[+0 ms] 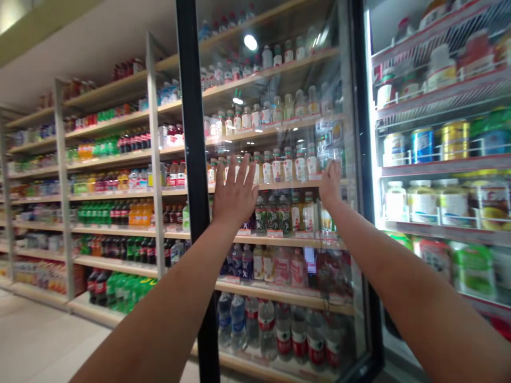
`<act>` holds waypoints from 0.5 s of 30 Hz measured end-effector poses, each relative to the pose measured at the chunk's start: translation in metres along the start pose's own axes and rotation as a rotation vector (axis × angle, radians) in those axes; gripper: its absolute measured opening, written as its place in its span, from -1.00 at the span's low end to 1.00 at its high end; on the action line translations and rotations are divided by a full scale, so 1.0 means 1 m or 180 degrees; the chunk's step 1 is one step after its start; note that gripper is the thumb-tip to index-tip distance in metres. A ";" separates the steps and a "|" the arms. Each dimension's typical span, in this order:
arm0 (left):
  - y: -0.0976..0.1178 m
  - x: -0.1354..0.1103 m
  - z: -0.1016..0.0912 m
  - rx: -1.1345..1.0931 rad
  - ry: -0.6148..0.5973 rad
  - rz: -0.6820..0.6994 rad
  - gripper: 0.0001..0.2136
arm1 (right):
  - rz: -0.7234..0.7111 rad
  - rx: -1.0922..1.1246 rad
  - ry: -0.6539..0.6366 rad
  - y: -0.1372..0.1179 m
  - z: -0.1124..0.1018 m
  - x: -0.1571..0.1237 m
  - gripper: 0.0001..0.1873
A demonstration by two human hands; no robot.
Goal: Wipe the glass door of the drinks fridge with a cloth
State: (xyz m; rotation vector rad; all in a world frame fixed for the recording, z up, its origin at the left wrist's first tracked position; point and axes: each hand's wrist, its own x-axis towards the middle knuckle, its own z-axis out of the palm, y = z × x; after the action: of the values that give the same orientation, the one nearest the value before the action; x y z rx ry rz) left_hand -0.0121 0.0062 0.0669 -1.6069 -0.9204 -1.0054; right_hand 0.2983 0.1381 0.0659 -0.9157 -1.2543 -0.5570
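Head view: glass door of a shop cooler, standing open ahead; left hand flat on the pane, fingers spread; right hand flat near the dark frame, fingers together; likely heavy, rigid, slick and breakable; firmer hold probably at the frame, not the glass; bottle shelves behind.
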 end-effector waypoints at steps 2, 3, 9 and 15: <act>0.000 0.000 0.000 -0.0022 0.0017 0.0002 -0.39 | -0.0091 0.0045 0.0030 -0.030 0.011 0.006 -0.38; 0.000 0.000 0.000 -0.0033 0.0025 0.0011 -0.39 | -0.0203 0.0059 0.0033 -0.046 0.015 0.005 -0.39; 0.000 0.000 -0.001 0.0024 -0.0035 0.0032 -0.42 | -0.1432 0.0037 -0.0384 -0.118 0.012 -0.032 -0.45; 0.001 0.000 -0.002 0.0160 -0.0080 0.0006 -0.45 | -0.1129 0.0321 -0.0124 -0.061 -0.006 -0.051 -0.47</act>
State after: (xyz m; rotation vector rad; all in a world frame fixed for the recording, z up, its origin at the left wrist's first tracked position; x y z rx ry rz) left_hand -0.0114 0.0041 0.0673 -1.5814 -0.9538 -0.9554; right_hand 0.2405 0.0941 0.0333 -0.6244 -1.4785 -0.7490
